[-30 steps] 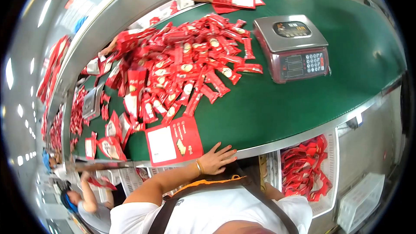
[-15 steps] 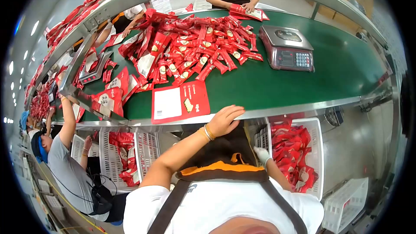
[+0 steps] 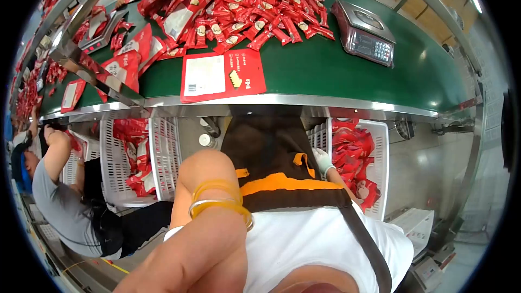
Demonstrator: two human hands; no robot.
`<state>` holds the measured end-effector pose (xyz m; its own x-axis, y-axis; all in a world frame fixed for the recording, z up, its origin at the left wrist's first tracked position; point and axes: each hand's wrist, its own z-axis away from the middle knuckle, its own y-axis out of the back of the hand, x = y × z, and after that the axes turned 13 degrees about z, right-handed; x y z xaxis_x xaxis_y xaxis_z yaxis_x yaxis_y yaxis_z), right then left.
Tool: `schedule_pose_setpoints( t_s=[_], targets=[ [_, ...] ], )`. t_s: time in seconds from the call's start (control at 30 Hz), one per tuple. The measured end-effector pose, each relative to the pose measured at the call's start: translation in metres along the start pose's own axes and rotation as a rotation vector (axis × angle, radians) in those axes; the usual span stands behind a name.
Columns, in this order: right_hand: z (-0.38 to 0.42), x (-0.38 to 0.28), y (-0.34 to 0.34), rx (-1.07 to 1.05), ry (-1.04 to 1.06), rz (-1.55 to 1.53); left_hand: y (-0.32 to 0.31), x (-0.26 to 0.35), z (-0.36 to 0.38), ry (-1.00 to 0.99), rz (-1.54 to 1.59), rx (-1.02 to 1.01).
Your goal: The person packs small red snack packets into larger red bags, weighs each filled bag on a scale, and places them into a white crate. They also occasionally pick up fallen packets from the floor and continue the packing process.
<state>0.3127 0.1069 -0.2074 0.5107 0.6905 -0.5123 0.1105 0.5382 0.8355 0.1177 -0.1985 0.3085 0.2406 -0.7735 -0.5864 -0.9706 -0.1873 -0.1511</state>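
Observation:
My left hand (image 3: 182,252) is raised close below the camera, large in the lower left of the view, with yellow and silver bracelets (image 3: 220,201) on its wrist. Its fingers run out of the frame. Low beside the white crate (image 3: 383,168) on the right is my right hand (image 3: 322,159) in a pale glove, fingers loosely stretched next to the crate's wall. Red packets (image 3: 351,149) fill that crate. On the green table, a flat red pouch (image 3: 249,70) with a white label lies near the front edge.
Small red packets (image 3: 260,8) are heaped on the green table (image 3: 304,78). A scale (image 3: 364,32) stands right of the heap. Another crate (image 3: 165,154) of red packets is below on the left, near a co-worker in grey (image 3: 70,206). A metal frame post (image 3: 89,65) crosses the left side.
My left hand has left the table edge and come up towards the camera. The view has tilted lower. My right hand stays by the right crate.

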Motion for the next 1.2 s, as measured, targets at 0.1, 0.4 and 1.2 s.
schedule_pose_setpoints(
  t_s=[0.1,0.4,1.2],
  targets=[
    [-0.006,-0.029,0.024,-0.12,-0.174,-0.036,0.006,-0.015,0.009,-0.163,-0.021,0.084],
    [-0.121,-0.245,0.147,0.157,0.363,-0.116,0.059,-0.009,0.031,-0.238,-0.283,0.034],
    [-0.428,-0.464,0.082,0.214,0.647,0.821,0.216,0.064,0.281,1.477,-1.33,-0.305]
  ],
)
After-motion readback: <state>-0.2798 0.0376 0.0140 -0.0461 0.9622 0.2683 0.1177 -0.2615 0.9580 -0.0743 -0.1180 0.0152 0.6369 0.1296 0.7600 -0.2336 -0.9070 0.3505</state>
